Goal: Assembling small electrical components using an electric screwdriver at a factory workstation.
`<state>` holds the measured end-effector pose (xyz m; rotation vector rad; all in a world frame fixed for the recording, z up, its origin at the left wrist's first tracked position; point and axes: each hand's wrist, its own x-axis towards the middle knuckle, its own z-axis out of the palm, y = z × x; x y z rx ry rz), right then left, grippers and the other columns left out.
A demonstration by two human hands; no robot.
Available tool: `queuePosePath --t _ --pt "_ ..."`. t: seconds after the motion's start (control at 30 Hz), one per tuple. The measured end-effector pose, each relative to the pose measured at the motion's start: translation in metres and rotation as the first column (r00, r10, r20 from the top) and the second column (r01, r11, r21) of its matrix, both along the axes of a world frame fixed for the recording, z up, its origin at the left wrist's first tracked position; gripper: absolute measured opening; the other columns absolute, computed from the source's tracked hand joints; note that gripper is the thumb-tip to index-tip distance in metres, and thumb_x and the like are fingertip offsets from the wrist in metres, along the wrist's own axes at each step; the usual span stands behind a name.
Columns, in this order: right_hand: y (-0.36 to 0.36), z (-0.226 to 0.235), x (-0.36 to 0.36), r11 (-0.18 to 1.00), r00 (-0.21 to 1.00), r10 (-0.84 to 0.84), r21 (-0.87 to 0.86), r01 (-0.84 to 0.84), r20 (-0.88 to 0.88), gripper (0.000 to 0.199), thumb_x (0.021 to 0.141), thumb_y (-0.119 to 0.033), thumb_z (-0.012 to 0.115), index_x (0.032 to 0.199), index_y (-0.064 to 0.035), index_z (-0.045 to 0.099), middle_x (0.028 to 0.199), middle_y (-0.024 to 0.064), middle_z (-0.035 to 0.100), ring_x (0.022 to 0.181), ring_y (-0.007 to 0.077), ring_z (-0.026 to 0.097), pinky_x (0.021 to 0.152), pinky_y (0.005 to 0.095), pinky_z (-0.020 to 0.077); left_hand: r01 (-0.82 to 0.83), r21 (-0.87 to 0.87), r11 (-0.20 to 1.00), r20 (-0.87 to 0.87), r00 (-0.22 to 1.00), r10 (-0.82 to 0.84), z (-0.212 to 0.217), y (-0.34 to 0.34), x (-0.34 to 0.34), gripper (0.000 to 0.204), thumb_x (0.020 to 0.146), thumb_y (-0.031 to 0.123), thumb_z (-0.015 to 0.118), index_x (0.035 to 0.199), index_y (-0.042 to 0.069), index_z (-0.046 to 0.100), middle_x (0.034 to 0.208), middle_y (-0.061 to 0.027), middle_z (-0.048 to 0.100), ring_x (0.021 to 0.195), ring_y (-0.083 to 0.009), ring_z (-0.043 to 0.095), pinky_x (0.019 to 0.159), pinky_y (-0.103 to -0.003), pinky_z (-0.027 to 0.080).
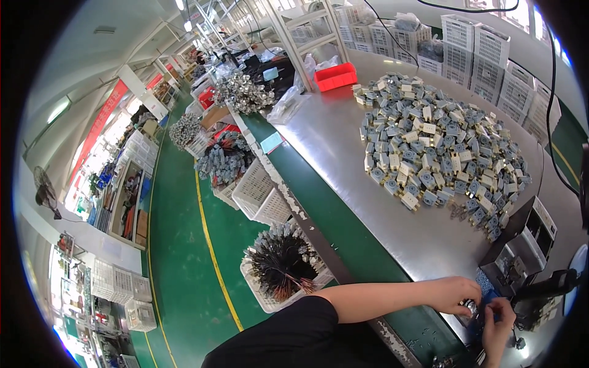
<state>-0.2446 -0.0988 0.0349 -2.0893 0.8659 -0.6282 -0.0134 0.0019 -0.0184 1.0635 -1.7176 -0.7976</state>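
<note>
My left hand (455, 295) reaches in from the lower middle, its fingers curled around a small shiny metal part (469, 306). Close beside it, my right hand (498, 326) has its thumb and fingers pinched together; whatever they hold is hidden. Between and just beyond the hands is something blue, mostly covered by the fingers. A dark metal box-shaped fixture (520, 248) stands right behind the hands. Past it, a large heap of small grey and cream plug-like parts with metal pins (438, 144) spreads over the steel tabletop (325, 147).
A green conveyor belt (350, 224) runs along the table's left side. Beside it, a white crate (261, 300) holds black cables. A red bin (335, 76) sits at the far table end. White crates (485, 55) are stacked behind. A black cable (553, 92) hangs at right.
</note>
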Motion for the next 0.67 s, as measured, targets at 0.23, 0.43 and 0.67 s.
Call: queuePosePath --t 0.23,0.43,0.67 --pt "0.016 -0.003 0.02 0.959 0.981 0.179 -0.209 -0.19 -0.069 0.009 0.085 0.007 0.07 0.091 0.0013 0.067 0.093 0.0156 0.071 0.086 0.0315 0.068 0.082 0.0374 0.0532 0.022 0.025 0.999 0.048 0.999 -0.023 0.001 -0.001 0.011 0.031 0.083 0.018 0.082 0.108 0.003 0.071 0.111 -0.0138 0.069 0.11 -0.0351 0.066 0.091 -0.045 0.055" --pt "0.015 -0.011 0.014 0.915 0.975 0.22 -0.337 -0.221 -0.041 0.016 0.079 0.011 0.072 0.089 0.0003 0.065 0.094 0.0164 0.069 0.09 0.0332 0.067 0.081 0.0398 0.0527 0.002 -0.002 1.0 -0.007 1.0 -0.002 0.0 0.003 0.006 0.033 0.082 0.018 0.083 0.107 0.002 0.07 0.111 -0.013 0.068 0.108 -0.0352 0.066 0.093 -0.045 0.054" --pt "0.006 -0.01 0.007 0.889 0.943 0.328 -0.321 -0.327 -0.054 0.019 0.076 0.007 0.077 0.091 -0.0002 0.069 0.096 0.0163 0.071 0.09 0.0354 0.068 0.079 0.0412 0.0535 -0.038 -0.027 0.999 -0.045 0.998 0.037 -0.001 0.006 0.003 0.032 0.078 0.017 0.086 0.101 0.002 0.07 0.107 -0.0154 0.068 0.104 -0.036 0.067 0.091 -0.044 0.055"
